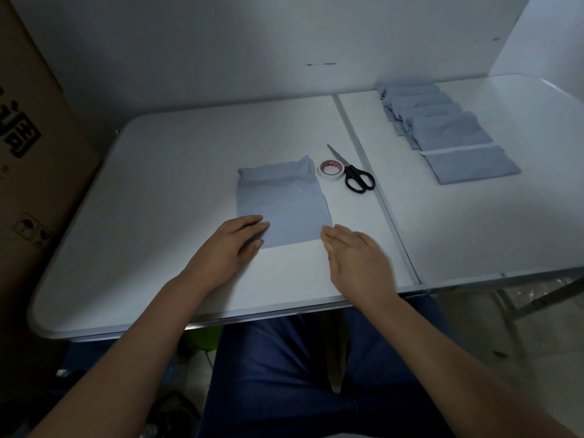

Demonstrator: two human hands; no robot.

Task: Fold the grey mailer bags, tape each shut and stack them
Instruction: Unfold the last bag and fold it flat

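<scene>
On the surface (pixel 164 172) straight ahead of me lies the grey mailer bag (pixel 282 205), my left hand (pixel 235 243) flat on its near left corner and right hand (pixel 355 256) open just beside it, so I'd fold squarely, edges aligned, then crease firmly.

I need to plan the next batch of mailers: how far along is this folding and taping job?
Done: a row of folded grey bags lies overlapped at the table's far right. In hand: one grey bag lies in front of the person, far end turned over, left hand resting on its near corner, right hand open beside it. Left: the tape roll and scissors lie unused, so this bag needs taping and stacking.
</scene>
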